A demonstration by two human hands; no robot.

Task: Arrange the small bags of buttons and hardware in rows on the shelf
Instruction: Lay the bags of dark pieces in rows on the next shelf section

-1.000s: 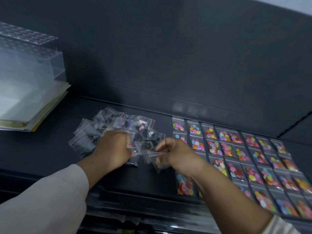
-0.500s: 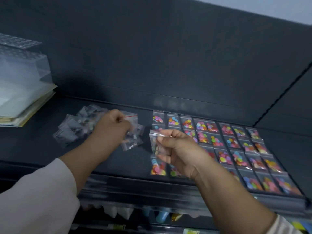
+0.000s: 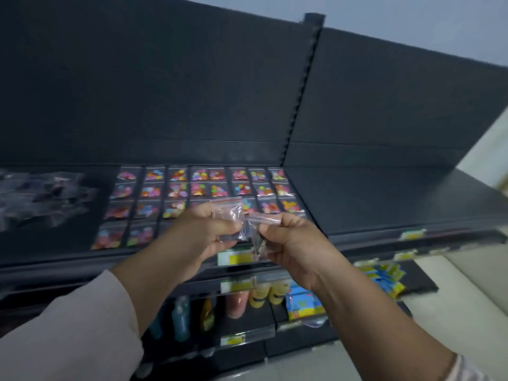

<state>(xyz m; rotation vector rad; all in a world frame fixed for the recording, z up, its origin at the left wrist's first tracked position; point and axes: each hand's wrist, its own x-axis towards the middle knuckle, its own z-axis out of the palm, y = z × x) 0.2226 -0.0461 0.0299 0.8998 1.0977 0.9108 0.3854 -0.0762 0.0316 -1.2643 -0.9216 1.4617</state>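
The left hand (image 3: 203, 233) pinches one clear bag (image 3: 229, 220) and the right hand (image 3: 292, 240) pinches a second bag (image 3: 260, 243), side by side in front of the shelf (image 3: 371, 199). It seems best to part them, then lay each flat and square with the button rows (image 3: 198, 188). The unsorted pile (image 3: 41, 199) lies far left.

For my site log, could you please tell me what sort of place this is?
Most likely a shop aisle: dark metal shelving with price labels along its front edges, rows of bagged coloured buttons laid out on top, and bottles stocked below.
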